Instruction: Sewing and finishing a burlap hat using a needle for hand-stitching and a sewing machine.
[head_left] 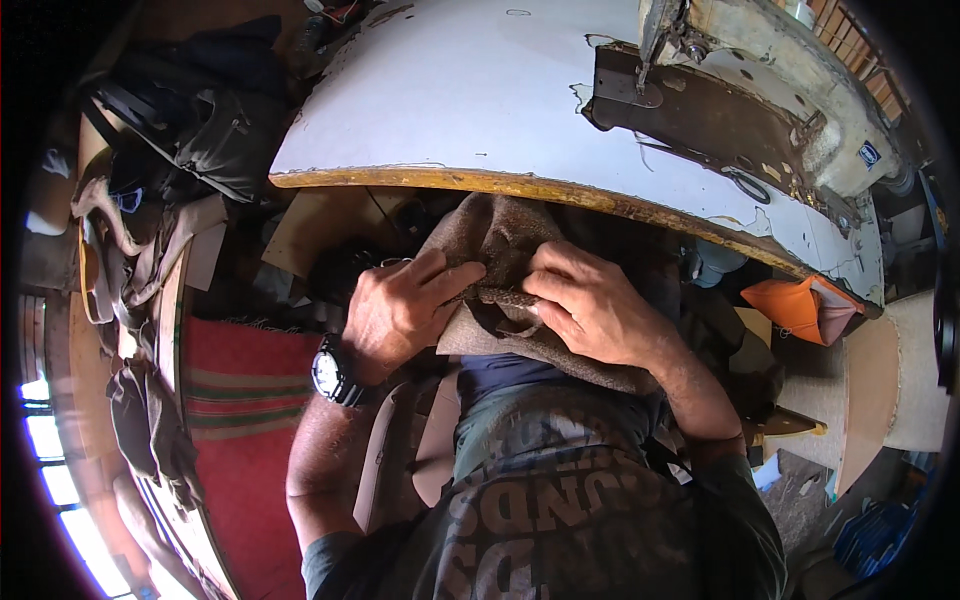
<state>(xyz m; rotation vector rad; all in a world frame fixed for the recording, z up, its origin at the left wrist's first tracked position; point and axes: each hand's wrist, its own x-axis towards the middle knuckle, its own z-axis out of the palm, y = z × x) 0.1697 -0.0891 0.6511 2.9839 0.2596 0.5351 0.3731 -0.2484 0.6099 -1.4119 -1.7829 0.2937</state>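
Observation:
A piece of brown-grey woven fabric lies bunched over my lap, below the front edge of the sewing table. My left hand, with a watch on its wrist, pinches a fold of it. Across from it, my right hand grips the same fabric between thumb and fingers. A raised, rolled-looking edge of the cloth runs between the two hands, with a dark gap under it. Whatever lies beneath the fingertips is hidden.
Ahead stands a white-topped table with a worn wooden edge, carrying an industrial sewing machine and scissors. An orange pouch hangs at its right edge. Left are a dark bag, a red striped cloth and fabric scraps.

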